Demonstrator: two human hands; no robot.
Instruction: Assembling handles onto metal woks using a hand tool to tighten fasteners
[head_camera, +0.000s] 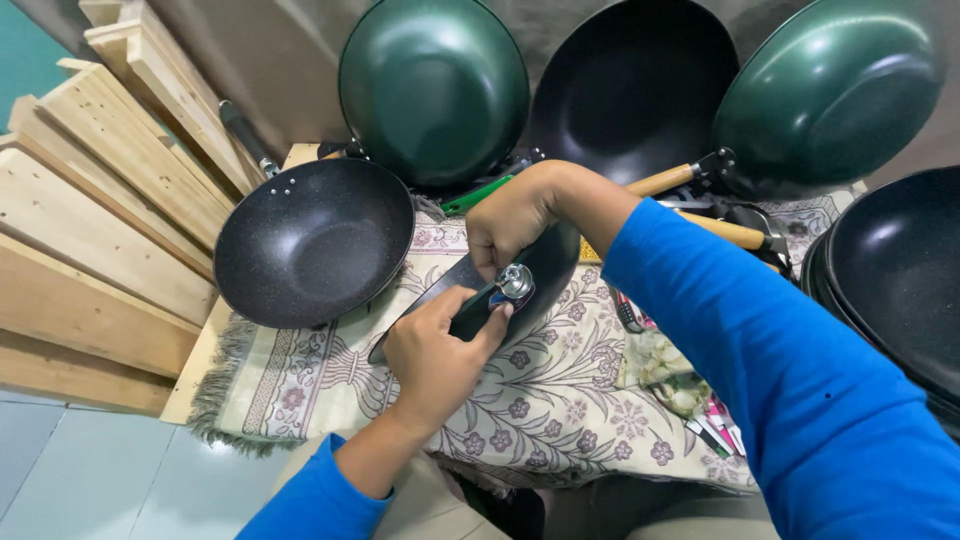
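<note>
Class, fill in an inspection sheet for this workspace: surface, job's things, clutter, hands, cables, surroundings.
Surface: floral cloth over a table.
Job's things: black pan on edge, with a metal fitting on its dark handle.
Clutter: speckled wok, two green woks, black wok, stacked pans, small tools.
Hands: left hand in a grip on the handle; right hand at the fitting.
Cables: nothing seen.
Surroundings: wooden planks, tiled floor.

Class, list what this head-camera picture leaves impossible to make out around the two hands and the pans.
- Head view: the black pan between the hands is mostly hidden by the right hand.
- The shiny metal fitting is too small to identify.
- The left hand covers the dark handle.
- The right edge cuts off the stacked black pans.
</note>
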